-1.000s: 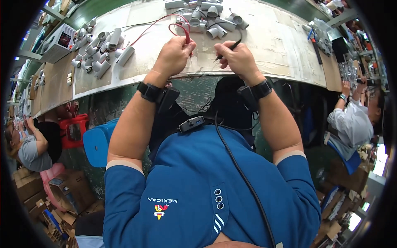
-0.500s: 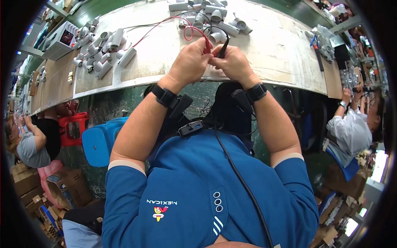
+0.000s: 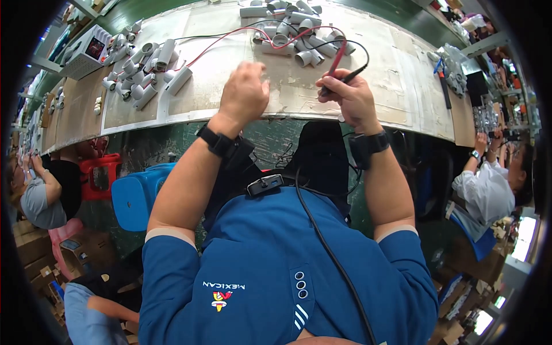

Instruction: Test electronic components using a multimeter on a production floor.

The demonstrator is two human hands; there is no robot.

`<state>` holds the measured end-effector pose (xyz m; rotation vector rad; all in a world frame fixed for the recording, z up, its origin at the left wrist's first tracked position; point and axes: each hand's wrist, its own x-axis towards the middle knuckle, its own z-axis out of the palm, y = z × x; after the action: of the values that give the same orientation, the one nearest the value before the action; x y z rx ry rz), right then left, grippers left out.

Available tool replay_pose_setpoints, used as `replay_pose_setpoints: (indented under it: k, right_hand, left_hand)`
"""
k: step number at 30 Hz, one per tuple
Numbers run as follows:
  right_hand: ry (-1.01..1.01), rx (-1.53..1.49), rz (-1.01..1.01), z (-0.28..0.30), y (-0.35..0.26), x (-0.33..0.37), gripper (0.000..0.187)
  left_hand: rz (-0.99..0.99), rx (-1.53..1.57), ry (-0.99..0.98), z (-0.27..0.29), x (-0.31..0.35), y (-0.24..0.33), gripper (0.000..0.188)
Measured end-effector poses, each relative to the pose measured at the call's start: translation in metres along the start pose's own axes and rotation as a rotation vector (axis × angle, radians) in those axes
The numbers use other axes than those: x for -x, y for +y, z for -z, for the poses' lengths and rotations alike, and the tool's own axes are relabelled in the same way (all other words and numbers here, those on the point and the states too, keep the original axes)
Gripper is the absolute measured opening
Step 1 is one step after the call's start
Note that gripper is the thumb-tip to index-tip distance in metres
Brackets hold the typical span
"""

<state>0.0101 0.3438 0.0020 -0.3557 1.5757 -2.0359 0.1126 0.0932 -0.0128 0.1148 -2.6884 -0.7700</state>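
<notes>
My right hand (image 3: pixel 355 98) is closed around two test probes, held together above the table's near edge. The red probe (image 3: pixel 338 57) slants up and away from the fingers. The black probe (image 3: pixel 351 77) points toward upper right, and its lead loops back over the table. My left hand (image 3: pixel 246 92) hovers over the near edge to the left, apart from the probes. Its thumb stands off the fingers, which are slightly blurred, and nothing shows in it. Beyond the hands lies a heap of grey cylindrical housings with joints (image 3: pixel 305 37), the leads running across it.
More grey housings (image 3: pixel 138 75) lie on the table's left, near a white bench instrument (image 3: pixel 87 53). A dark-handled tool (image 3: pixel 444 83) lies at right beside bagged parts (image 3: pixel 455 72). A blue stool (image 3: pixel 135 198) and a red stool (image 3: pixel 99 177) stand below. People sit at both sides.
My hands have parted: the left moved left and let go of the red probe, the right moved right. Both probes are now in my right hand, and the leads have shifted rightward.
</notes>
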Motion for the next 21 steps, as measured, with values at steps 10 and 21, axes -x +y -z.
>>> replay_pose_setpoints:
  k: [10, 21]
  right_hand:
    - [-0.209, -0.147, 0.061, -0.026, -0.049, -0.001, 0.019]
    - [0.049, -0.023, 0.061, -0.020, -0.006, -0.009, 0.019]
  left_hand:
    - [0.437, 0.050, 0.193, -0.051, -0.081, 0.040, 0.092]
    - [0.358, -0.066, 0.017, -0.006, -0.042, 0.004, 0.078]
